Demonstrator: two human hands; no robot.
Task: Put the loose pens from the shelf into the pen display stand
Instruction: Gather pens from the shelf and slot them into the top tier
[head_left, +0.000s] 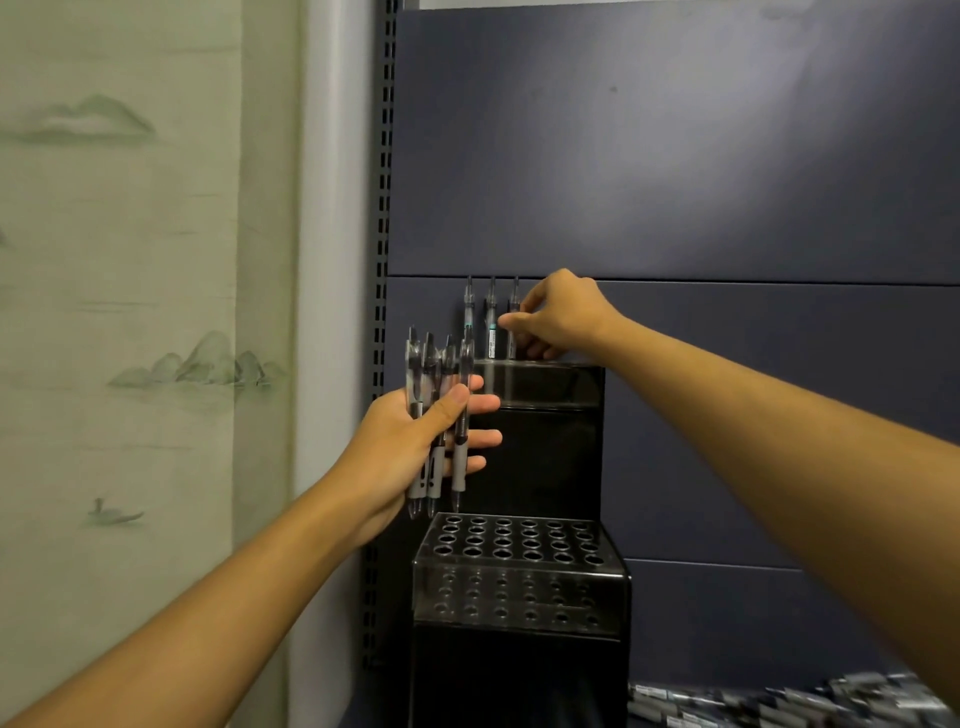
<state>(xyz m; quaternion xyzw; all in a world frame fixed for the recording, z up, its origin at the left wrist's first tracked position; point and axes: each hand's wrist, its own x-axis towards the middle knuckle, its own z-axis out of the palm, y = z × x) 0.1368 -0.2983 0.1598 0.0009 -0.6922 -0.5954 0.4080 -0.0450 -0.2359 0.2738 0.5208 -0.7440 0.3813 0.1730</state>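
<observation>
A black stepped pen display stand (550, 452) stands against the blue shelf back. Its lower tier (514, 540) has several rows of round holes, all without pens. Three pens (491, 317) stand upright in its top tier. My right hand (558, 317) pinches the rightmost of these, a pen (514, 296) partly hidden by my fingers. Left of the stand, my left hand (410, 447) grips a bundle of several clear and white pens (441, 415), tips pointing down.
Loose pens (789, 701) lie in a pile on the shelf at the bottom right. A slotted metal upright (384, 208) runs along the shelf's left edge. A painted wall panel (130, 312) fills the left side.
</observation>
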